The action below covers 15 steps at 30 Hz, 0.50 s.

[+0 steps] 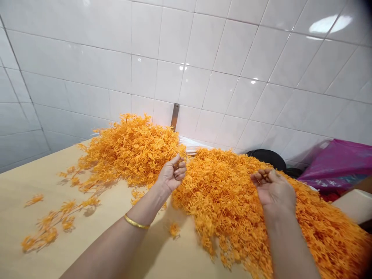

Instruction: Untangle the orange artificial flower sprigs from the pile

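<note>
My left hand point(173, 173) is in front of the gap between two heaps of orange artificial flower sprigs, its fingers curled and thumb near the index finger. A bit of orange shows at its fingertips, but I cannot tell whether it is held or lies behind. The left heap point(130, 151) rises beyond that wrist, which wears a gold bangle point(136, 223). Over the larger right heap point(226, 193), my right hand point(274, 190) is turned palm inward with fingers and thumb drawn together. Whatever they may pinch is hidden.
Loose flower strands point(58, 221) and a single floret point(174, 230) lie on the pale tabletop point(116, 236). Behind stands a white tiled wall point(180, 46) with a brown metal strip point(174, 117). Black round objects point(267, 158) and a purple bag point(340, 162) sit at the back right.
</note>
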Motion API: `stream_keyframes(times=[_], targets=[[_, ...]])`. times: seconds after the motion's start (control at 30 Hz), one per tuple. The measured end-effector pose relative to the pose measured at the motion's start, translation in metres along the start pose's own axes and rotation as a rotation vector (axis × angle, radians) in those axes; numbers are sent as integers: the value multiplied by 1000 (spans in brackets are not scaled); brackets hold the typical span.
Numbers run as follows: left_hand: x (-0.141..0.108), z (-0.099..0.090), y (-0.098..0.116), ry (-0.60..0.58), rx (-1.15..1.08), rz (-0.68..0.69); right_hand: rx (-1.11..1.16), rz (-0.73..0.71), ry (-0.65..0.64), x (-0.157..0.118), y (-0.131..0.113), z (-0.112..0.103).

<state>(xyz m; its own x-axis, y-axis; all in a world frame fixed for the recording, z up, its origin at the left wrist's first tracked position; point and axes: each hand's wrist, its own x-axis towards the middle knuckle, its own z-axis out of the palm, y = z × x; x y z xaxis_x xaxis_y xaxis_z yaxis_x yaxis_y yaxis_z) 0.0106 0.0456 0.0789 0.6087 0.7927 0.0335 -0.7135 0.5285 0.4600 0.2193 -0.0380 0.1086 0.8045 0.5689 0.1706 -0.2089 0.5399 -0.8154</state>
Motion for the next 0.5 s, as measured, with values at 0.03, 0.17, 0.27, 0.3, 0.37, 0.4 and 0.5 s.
stream_keyframes(times=[0.03,0.17,0.27,0.3,0.37,0.4,0.5], targets=[[0,-1,1,-30,-20,-13,-43,4,-46,2,-3,-1],[-2,-1,-2,-105,-72,-69,-319,149,-529,-20,7,11],[-3,1,-2,-123,-105,-55,-501,209,-851,-45,20,25],[-3,1,-2,-128,-113,-48,-554,214,-917,-52,24,27],[-4,2,-2,-131,-119,-37,-631,232,-1012,-62,31,31],[-4,3,-3,-127,-116,-33,-645,240,-1051,-65,34,32],[-4,3,-5,-111,-97,-38,-595,203,-1128,-68,44,33]])
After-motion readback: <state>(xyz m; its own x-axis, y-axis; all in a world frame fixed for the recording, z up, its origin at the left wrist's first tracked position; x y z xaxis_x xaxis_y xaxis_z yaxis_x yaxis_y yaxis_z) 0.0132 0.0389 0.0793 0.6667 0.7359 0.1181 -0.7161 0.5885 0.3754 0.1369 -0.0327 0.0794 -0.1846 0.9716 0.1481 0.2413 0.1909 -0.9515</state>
